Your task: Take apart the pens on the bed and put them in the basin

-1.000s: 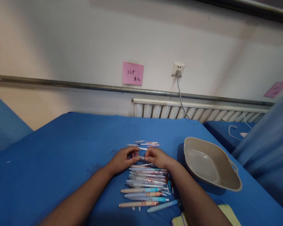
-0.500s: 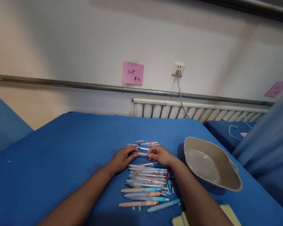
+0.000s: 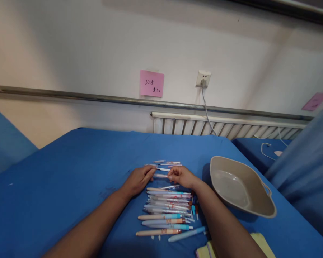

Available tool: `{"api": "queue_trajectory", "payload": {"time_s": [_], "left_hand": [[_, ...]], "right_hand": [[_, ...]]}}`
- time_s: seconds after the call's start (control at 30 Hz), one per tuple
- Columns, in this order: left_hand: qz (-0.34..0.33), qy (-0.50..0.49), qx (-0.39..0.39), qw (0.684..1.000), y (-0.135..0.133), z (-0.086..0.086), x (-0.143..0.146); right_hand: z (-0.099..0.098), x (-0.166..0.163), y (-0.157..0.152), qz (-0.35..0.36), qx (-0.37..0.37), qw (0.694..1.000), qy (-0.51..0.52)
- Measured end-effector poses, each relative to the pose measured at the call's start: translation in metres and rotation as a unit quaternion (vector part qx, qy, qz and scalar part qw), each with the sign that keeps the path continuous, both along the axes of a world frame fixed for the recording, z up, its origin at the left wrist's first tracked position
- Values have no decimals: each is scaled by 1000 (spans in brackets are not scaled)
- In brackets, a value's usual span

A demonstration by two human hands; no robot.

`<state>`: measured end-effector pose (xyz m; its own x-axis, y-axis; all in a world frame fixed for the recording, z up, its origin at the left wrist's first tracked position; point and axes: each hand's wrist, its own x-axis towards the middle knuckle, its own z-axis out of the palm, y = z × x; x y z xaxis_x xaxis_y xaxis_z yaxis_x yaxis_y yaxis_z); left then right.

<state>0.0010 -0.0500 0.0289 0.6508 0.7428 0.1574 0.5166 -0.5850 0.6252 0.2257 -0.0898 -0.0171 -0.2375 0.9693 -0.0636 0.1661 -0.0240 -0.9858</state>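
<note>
My right hand pinches the right end of a slim clear pen barrel, held level just above the blue cloth. My left hand is by the barrel's other end, its fingers curled together; what is between them, if anything, is hidden. Just beyond the fingertips lie a white stick with a dark tip and several thin pen parts. Nearer to me is a row of several clear and pastel pens, lying side by side and pointing left and right.
A beige plastic basin stands to the right of my right forearm. A folded yellow cloth lies partly under that arm. Small brown and blue pieces lie beside the pens' right ends. A white radiator runs along the wall behind.
My left fingers have drawn back off the left end of the pen barrel, so more of it shows. My right hand keeps its pinch almost in place.
</note>
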Motion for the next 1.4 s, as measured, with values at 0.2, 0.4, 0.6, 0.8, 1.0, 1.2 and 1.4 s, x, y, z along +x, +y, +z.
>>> {"api": "queue_trajectory", "payload": {"time_s": [0.2, 0.4, 0.6, 0.8, 1.0, 1.2, 1.4], "left_hand": [[-33, -22, 15, 999, 1, -3, 0], [-3, 13, 21, 1000, 3, -5, -1], [-82, 44, 56, 994, 7, -7, -5], [-69, 59, 79, 993, 15, -2, -13], [-31, 77, 98, 992, 13, -2, -15], [-42, 48, 130, 989, 8, -1, -9], [-73, 40, 132, 988, 6, -11, 1]], "right_hand": [[1, 0, 0, 1, -5, 1000, -14], [1, -1, 0, -5, -6, 1000, -28], [-2, 11, 2, -12, 15, 995, -99], [-8, 27, 3, -48, 29, 986, -154], [-5, 36, 1, -79, 47, 972, -218], [-5, 29, 2, -75, 61, 969, -228], [-6, 1, 0, -66, 85, 967, -231]]}}
